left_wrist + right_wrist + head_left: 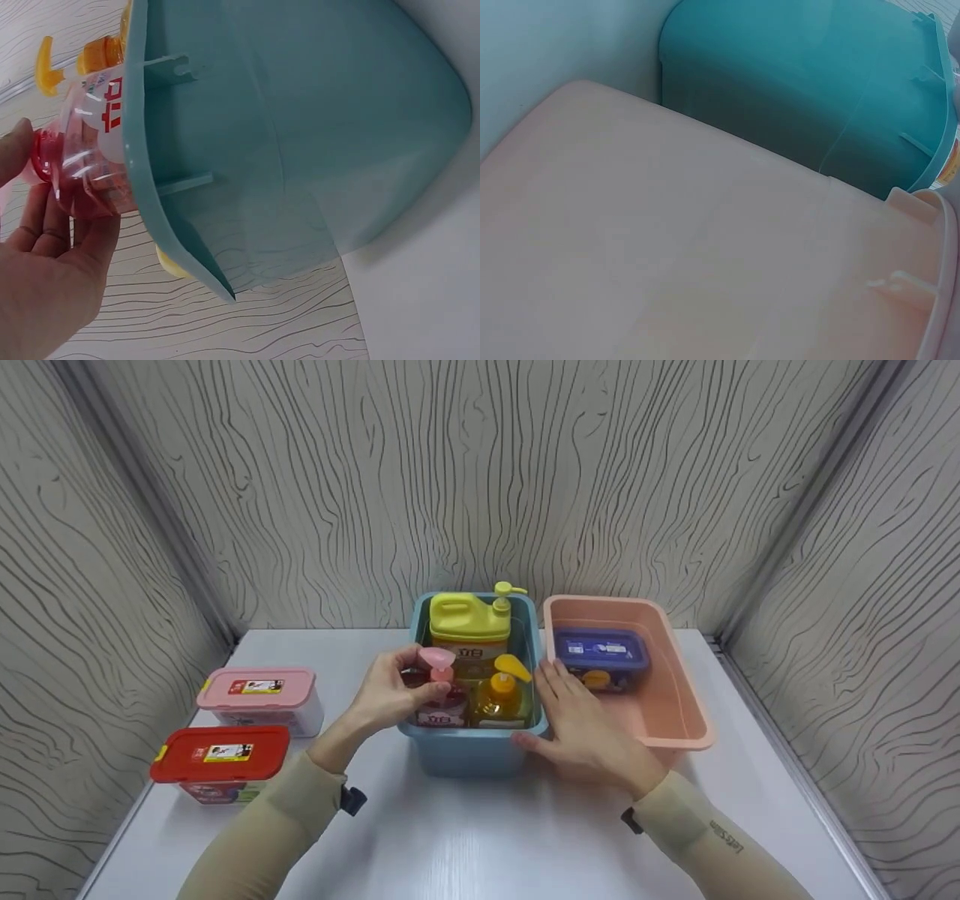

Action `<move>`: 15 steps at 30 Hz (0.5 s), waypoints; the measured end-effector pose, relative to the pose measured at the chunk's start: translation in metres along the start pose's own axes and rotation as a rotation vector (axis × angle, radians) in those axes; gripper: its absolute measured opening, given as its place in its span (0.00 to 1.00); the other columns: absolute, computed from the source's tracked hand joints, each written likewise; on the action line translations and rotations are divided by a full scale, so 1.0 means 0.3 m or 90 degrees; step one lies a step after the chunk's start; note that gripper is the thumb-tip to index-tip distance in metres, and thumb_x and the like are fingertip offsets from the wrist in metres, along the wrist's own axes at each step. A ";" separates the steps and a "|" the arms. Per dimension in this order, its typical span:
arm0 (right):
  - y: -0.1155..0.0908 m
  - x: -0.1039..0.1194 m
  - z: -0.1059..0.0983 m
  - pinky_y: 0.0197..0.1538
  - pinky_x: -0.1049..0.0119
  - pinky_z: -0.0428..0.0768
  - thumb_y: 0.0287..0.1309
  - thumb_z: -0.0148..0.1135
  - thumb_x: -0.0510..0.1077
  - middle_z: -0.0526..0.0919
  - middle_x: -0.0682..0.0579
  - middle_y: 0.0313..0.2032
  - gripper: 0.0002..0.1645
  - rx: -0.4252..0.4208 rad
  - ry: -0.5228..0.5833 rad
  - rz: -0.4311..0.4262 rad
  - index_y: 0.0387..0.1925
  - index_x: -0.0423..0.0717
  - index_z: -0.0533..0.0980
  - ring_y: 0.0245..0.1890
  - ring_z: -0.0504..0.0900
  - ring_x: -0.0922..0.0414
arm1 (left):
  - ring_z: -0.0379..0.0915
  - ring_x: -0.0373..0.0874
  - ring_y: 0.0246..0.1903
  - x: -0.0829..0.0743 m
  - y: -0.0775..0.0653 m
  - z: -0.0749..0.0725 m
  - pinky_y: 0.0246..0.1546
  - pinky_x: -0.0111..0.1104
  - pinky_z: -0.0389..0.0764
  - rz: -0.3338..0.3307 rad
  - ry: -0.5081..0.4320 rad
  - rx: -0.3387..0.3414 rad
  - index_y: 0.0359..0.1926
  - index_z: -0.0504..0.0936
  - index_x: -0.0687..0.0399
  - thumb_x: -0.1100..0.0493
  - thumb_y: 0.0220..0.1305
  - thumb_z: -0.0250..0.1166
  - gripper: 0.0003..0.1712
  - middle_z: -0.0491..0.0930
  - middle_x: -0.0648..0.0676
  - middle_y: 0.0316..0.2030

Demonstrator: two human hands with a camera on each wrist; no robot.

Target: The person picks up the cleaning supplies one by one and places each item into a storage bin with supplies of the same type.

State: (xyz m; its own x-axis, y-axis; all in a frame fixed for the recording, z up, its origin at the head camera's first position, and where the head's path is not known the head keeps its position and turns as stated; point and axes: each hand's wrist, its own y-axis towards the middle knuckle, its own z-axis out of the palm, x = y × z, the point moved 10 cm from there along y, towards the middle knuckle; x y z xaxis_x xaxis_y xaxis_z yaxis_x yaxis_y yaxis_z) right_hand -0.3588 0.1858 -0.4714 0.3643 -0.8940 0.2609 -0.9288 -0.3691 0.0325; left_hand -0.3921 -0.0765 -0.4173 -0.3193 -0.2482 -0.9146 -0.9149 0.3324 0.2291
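**Pink bottle held at near left corner of blue bin**

Left hand (394, 686): grasping. Thumb and fingers close on the pink bottle (442, 714) about its neck, below the pump. The bottle is upright within the near left corner of the blue bin (472, 754); the left wrist view shows its shoulder and part of its label above the rim. Whether its base touches the bin's floor cannot be seen.

Right hand (585, 724): not grasping. Its fingers lie extended at the adjoining rims of the blue bin and the pink bin (701, 720), the thumb by the blue bin's near right corner.

Other contents of the blue bin: an amber bottle (501, 705) at the near right corner and a yellow jug (469, 619) along the far edge, both upright. In the pink bin, a blue tub (600, 649) occupies the far left corner.

Both bins stand toward the far edge of the table (465, 840). Near its left edge are a red tub (217, 754) and, behind it, a pink tub (259, 690), both lidded.
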 end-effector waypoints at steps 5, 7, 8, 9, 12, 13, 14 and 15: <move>0.002 -0.006 0.000 0.92 0.38 0.53 0.64 0.45 0.95 0.40 0.46 0.93 0.77 0.003 0.000 0.005 0.92 0.47 0.45 0.94 0.43 0.41 | 0.86 0.50 0.48 0.008 0.002 -0.001 0.58 0.33 0.92 -0.008 0.000 -0.002 0.58 0.87 0.56 0.59 0.68 0.81 0.21 0.89 0.58 0.52; 0.002 -0.005 -0.001 0.92 0.38 0.53 0.64 0.45 0.95 0.40 0.46 0.93 0.77 0.004 0.004 0.005 0.92 0.47 0.45 0.94 0.43 0.41 | 0.86 0.50 0.49 0.010 0.002 -0.001 0.59 0.34 0.92 -0.015 -0.001 -0.004 0.58 0.87 0.56 0.60 0.68 0.81 0.20 0.89 0.58 0.52; 0.001 -0.005 -0.001 0.93 0.39 0.53 0.64 0.45 0.95 0.40 0.46 0.93 0.77 0.004 0.005 0.005 0.92 0.48 0.45 0.94 0.42 0.41 | 0.86 0.50 0.49 0.012 0.002 -0.002 0.59 0.35 0.92 -0.019 -0.001 -0.005 0.58 0.87 0.55 0.60 0.68 0.81 0.20 0.89 0.58 0.52; 0.001 -0.005 -0.001 0.93 0.39 0.53 0.64 0.45 0.95 0.40 0.47 0.93 0.77 0.005 0.004 0.006 0.93 0.48 0.45 0.94 0.42 0.42 | 0.86 0.50 0.49 0.013 0.002 -0.002 0.60 0.37 0.92 -0.023 -0.001 -0.006 0.58 0.87 0.55 0.60 0.67 0.81 0.21 0.89 0.57 0.52; -0.001 -0.001 -0.001 0.92 0.38 0.53 0.64 0.46 0.94 0.40 0.45 0.93 0.76 0.002 0.004 -0.001 0.92 0.46 0.45 0.94 0.42 0.41 | 0.86 0.50 0.49 0.022 0.001 0.000 0.61 0.40 0.92 -0.033 -0.003 -0.006 0.58 0.87 0.54 0.60 0.67 0.81 0.21 0.89 0.57 0.52; -0.002 -0.001 -0.001 0.93 0.38 0.53 0.64 0.46 0.94 0.40 0.46 0.93 0.77 0.003 0.002 -0.001 0.92 0.47 0.45 0.94 0.42 0.41 | 0.86 0.50 0.49 0.026 0.001 0.001 0.61 0.40 0.92 -0.033 -0.003 -0.006 0.58 0.87 0.54 0.60 0.68 0.81 0.21 0.89 0.57 0.52; -0.002 -0.002 0.000 0.93 0.39 0.53 0.64 0.45 0.94 0.40 0.46 0.93 0.77 0.003 0.000 0.001 0.92 0.47 0.45 0.94 0.42 0.41 | 0.86 0.50 0.49 0.028 0.001 0.002 0.62 0.41 0.92 -0.033 -0.002 -0.005 0.59 0.87 0.55 0.60 0.68 0.81 0.21 0.89 0.57 0.52; -0.003 -0.003 0.000 0.93 0.39 0.53 0.64 0.45 0.94 0.39 0.47 0.93 0.77 0.003 -0.001 0.003 0.92 0.48 0.45 0.94 0.42 0.42 | 0.86 0.49 0.49 0.031 0.002 0.003 0.62 0.41 0.92 -0.031 -0.001 -0.004 0.59 0.87 0.55 0.59 0.68 0.81 0.21 0.89 0.58 0.52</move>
State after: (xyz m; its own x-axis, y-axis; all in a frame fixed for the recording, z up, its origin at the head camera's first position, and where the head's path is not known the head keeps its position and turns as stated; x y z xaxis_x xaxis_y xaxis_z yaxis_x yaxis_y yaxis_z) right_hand -0.3584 0.1869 -0.4716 0.3596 -0.8965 0.2588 -0.9304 -0.3657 0.0261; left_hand -0.3954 -0.0777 -0.4260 -0.2736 -0.2632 -0.9251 -0.9308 0.3147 0.1858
